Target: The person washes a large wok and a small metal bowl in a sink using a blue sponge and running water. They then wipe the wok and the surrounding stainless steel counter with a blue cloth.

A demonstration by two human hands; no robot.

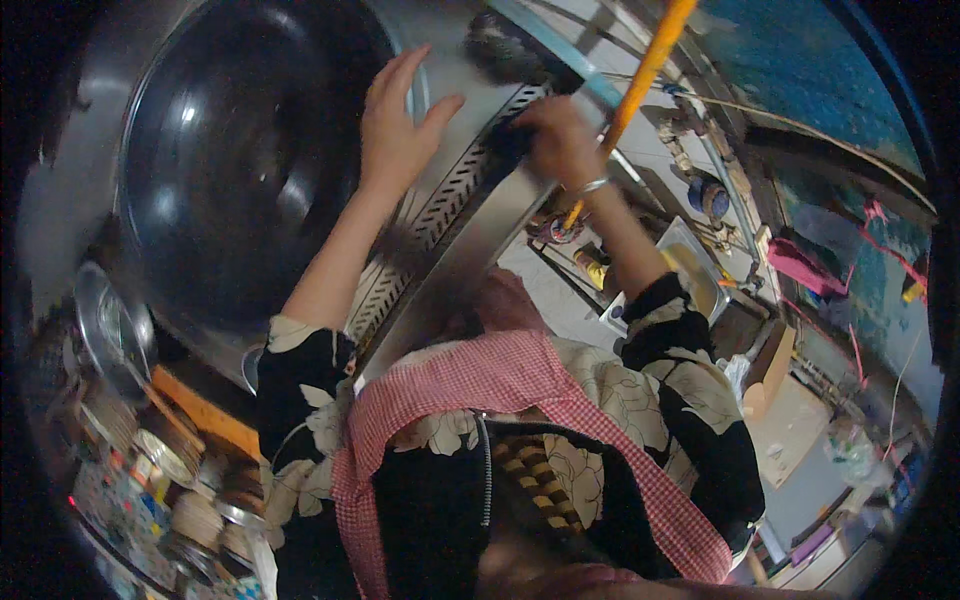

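My left hand [396, 131] is held with its fingers spread and nothing in it, over the near-right rim of a large dark wok [247, 172]. The wok's inside is shiny and looks bare. My right hand [561, 142] is blurred and bent at the wrist, above a slotted metal strip [454, 191] along the steel counter. A dark patch lies by its fingers; whether it holds anything is unclear. An orange pole [643, 75] runs close beside that hand. Beyond the hands, a dark, bristly or matted bundle [502, 49] sits on the steel surface.
At left stand a metal bowl [112, 322] and several containers, one a round tin [166, 454]. An orange board edge [206, 416] borders them. To the right are a steel basin [694, 266], wall pipes [724, 180] and a cardboard box [769, 371]. I wear a red checked apron [465, 375].
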